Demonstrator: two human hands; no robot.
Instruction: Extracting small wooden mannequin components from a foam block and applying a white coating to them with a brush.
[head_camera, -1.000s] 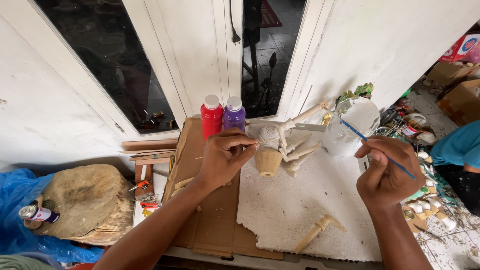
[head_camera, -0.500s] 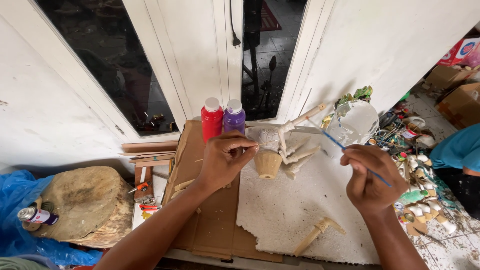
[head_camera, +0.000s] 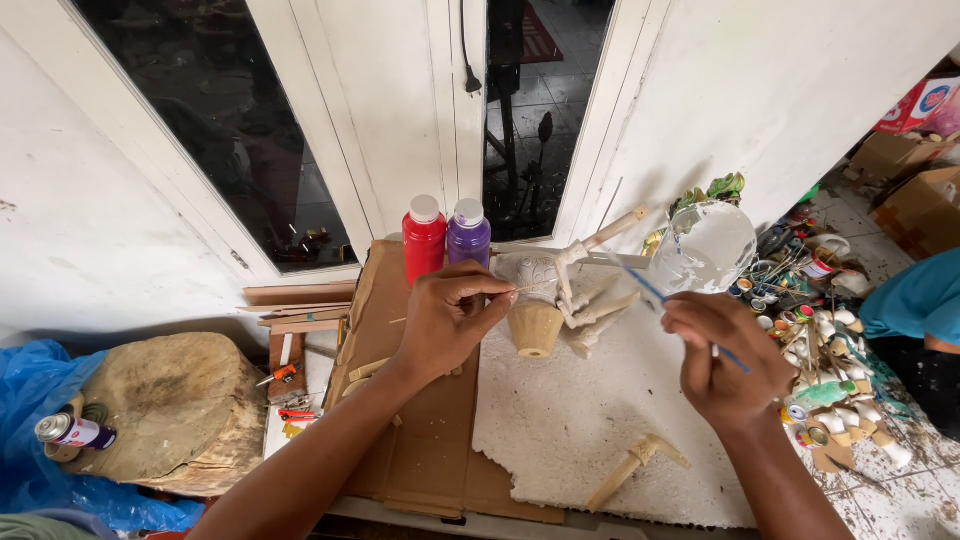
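Observation:
My left hand (head_camera: 448, 318) pinches a thin wooden stick on which a pale unpainted puppet figure (head_camera: 548, 300) with jointed arms is mounted, above a white foam sheet (head_camera: 580, 430). My right hand (head_camera: 722, 358) grips a blue-handled paintbrush (head_camera: 650, 292) whose tip points at the figure's arms. A clear glass jar of water (head_camera: 706, 247) stands just behind the right hand. A red paint bottle (head_camera: 424, 238) and a purple paint bottle (head_camera: 467, 232) stand behind the left hand on brown cardboard (head_camera: 420, 460).
A wooden hammer-like piece (head_camera: 634, 465) lies on the foam near the front. Several small paint pots and brushes (head_camera: 820, 340) crowd the right. A tree-stump block (head_camera: 175, 405) and a spray can (head_camera: 72, 431) sit left. A person in teal (head_camera: 915, 300) is at far right.
My right hand has moved left and down from the water jar, bringing the brush tip to the figure. The left hand has kept its hold on the stick.

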